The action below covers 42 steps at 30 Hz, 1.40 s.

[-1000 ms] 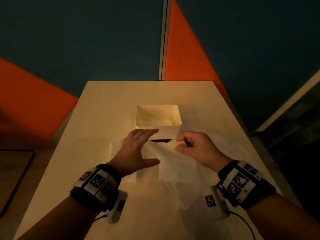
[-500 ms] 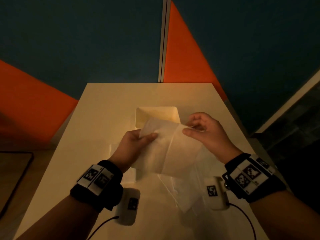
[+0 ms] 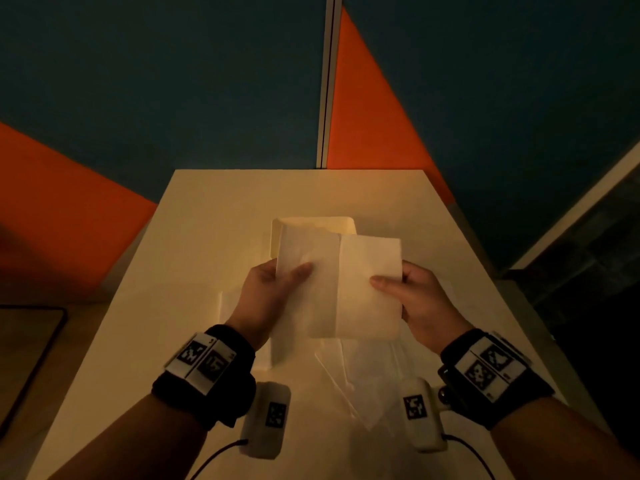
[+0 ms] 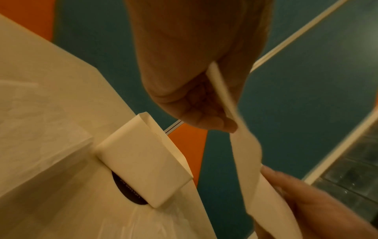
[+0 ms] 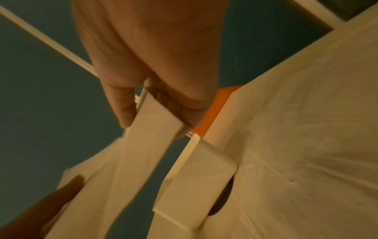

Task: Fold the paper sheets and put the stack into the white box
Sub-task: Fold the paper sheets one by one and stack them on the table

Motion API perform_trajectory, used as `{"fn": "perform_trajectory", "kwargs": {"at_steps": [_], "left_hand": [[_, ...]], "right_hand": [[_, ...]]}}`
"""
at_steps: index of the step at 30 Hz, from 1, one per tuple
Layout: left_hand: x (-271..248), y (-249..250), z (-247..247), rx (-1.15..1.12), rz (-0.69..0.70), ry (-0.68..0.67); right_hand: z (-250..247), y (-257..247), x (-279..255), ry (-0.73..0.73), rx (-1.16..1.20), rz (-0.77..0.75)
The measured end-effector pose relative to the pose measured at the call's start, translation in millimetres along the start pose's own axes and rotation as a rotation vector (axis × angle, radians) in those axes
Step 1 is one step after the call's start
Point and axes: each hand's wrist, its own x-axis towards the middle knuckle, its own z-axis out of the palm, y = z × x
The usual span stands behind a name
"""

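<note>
Dim, warm light; cream rectangular table [image 3: 194, 237] seen from above, blue and orange wall panels [image 3: 138, 81] behind it

Far left, on the floor: a dark-edged flat panel [image 3: 31, 341], only partly in view

Left of centre: a pale sheet of thin paper [image 3: 230, 306] is seen lying flat on the table, partly hidden under the left forearm

Left hand [image 3: 266, 292] is raised above the table, a black wrist band with square-patterned markers [image 3: 204, 362] worn below it. The left edge of a folded white paper sheet [image 3: 337, 289] is pinched by this hand, thumb on the upper face, fingers curled beneath; the pinch is confirmed in the left wrist view [image 4: 223, 100]

Centre: the folded sheet is held in the air between both hands, a vertical crease down its middle, tilted slightly. Behind it, the open white rectangular box [image 3: 277, 237] stands on the table, mostly covered from view by the sheet; the sheet is not in the box

Below centre: loose crumpled thin paper sheets [image 3: 363, 375] are spread on the table near the front edge

Right: the sheet's right edge is gripped by the right hand [image 3: 419, 299], thumb on top, fingers curled under
</note>
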Motion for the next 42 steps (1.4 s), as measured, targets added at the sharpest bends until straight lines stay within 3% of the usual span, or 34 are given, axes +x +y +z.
{"fn": "perform_trajectory", "kwargs": {"at_steps": [6,12,19,23,25,30,32,36,42], "left_hand": [[0,-8,11,0.129,-0.002,0.030],[-5,-10,23,0.029,-0.147,-0.217],[-7,-12,15,-0.138,-0.288,-0.285],[-7,-10,1,-0.106,-0.199,-0.142],[-5,-11,-12,-0.066,-0.169,-0.050],[3,-31,-57,0.130,-0.151,0.187],[5,-43,-74,0.217,-0.185,0.261],[7,-67,-98,0.391,-0.274,0.262],[6,-82,-106,0.770,-0.243,0.205]], "right_hand": [[21,6,1,0.049,-0.098,-0.043],[35,10,-3,-0.024,-0.076,-0.014],[34,9,-5,-0.134,0.068,0.077],[20,2,-2,-0.187,0.072,0.095],[7,1,4,-0.110,0.040,0.112],[-34,29,27,0.285,-0.338,0.138],[-52,45,34,0.356,-0.573,0.155],[-73,74,30,0.252,-0.904,0.223],[-70,95,16,0.015,-1.371,0.175]]}}
